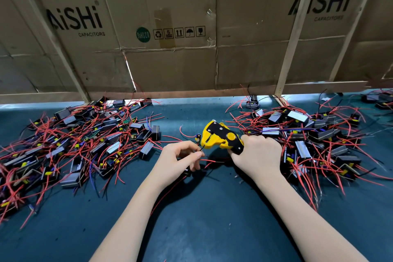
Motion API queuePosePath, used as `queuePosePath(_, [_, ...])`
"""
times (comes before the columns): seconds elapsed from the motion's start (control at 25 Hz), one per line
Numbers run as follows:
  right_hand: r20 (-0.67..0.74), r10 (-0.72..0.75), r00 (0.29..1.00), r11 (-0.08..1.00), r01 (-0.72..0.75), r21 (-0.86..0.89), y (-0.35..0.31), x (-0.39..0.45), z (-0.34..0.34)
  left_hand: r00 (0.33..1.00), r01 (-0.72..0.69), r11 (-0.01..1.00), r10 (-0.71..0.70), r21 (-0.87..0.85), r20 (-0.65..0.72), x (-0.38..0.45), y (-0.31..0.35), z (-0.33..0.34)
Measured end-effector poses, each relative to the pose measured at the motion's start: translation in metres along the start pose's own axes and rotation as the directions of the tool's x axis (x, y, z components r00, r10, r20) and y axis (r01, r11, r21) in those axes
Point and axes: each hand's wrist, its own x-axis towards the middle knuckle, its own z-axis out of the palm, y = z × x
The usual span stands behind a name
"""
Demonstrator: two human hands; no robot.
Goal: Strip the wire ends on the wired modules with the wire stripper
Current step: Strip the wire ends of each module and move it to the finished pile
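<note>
Wire stripper (221, 138), yellow and black, is held in the right hand (258, 155), whose fingers are curled around its handles. Its head points toward the fingers of the left hand (180, 160). These fingers pinch a thin black wire (202, 148) whose end reaches the stripper's head. A small module (187, 171) hangs just below the left fingers, with red wire (209, 160) beside the fingertips. Heaps of wired modules (85, 147) lie on the green counter (202, 219) to the outer side of each hand, the other heap (314, 140) behind the right fingers.
</note>
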Motion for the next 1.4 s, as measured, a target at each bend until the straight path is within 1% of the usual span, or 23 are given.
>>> queuePosePath(0.08, [-0.016,-0.012,1.0,1.0,0.012,-0.001,0.001,-0.001,0.001,0.997,0.012,1.0,-0.01,-0.026,0.082,-0.001,0.003,-0.006])
queuePosePath(0.16, [-0.022,-0.012,1.0,1.0,0.011,-0.024,0.001,-0.002,0.004,0.991,0.001,1.0,-0.003,0.014,0.135,-0.002,0.003,-0.01])
queuePosePath(0.2, [-0.033,0.012,0.999,0.999,-0.013,-0.031,0.002,-0.002,0.005,0.992,-0.003,0.999,-0.001,0.034,0.129,-0.002,0.002,-0.01])
queuePosePath(0.28, [-0.043,0.068,0.997,0.997,-0.069,-0.022,0.004,-0.002,0.005,0.998,0.005,0.999,-0.008,0.045,0.067,-0.001,0.001,-0.007])
queuePosePath(0.4, [-0.007,0.095,0.995,0.995,-0.095,-0.022,0.007,-0.003,0.004,0.999,0.033,0.999,-0.034,-0.04,-0.024,0.001,0.0,-0.004])
queuePosePath(0.48, [0.02,0.089,0.996,0.996,-0.088,-0.033,0.008,-0.003,0.005,0.998,0.038,0.998,-0.04,-0.059,-0.046,0.002,-0.002,-0.003])
queuePosePath(0.56, [0.048,0.071,0.996,0.997,-0.069,-0.042,0.007,-0.002,0.005,0.998,0.034,0.999,-0.036,-0.037,-0.054,0.001,-0.002,0.0])
queuePosePath(0.68, [0.041,0.051,0.998,0.998,-0.049,-0.051,0.006,-0.002,0.004,0.997,0.033,0.999,-0.036,-0.037,-0.067,0.001,-0.001,0.001])
queuePosePath(0.84, [0.095,0.061,0.994,0.994,-0.052,-0.092,0.007,-0.003,0.003,0.995,0.038,0.998,-0.042,-0.049,-0.087,0.001,0.0,0.0])
queuePosePath(1.08, [0.025,0.031,0.999,0.999,-0.03,-0.046,0.004,-0.003,0.002,0.994,0.055,0.998,-0.052,0.019,-0.095,0.0,0.002,0.003])
queuePosePath(1.4, [0.053,0.015,0.999,1.0,-0.015,-0.007,0.004,-0.001,0.001,0.993,0.075,0.997,-0.072,0.034,-0.091,0.001,0.003,0.003])
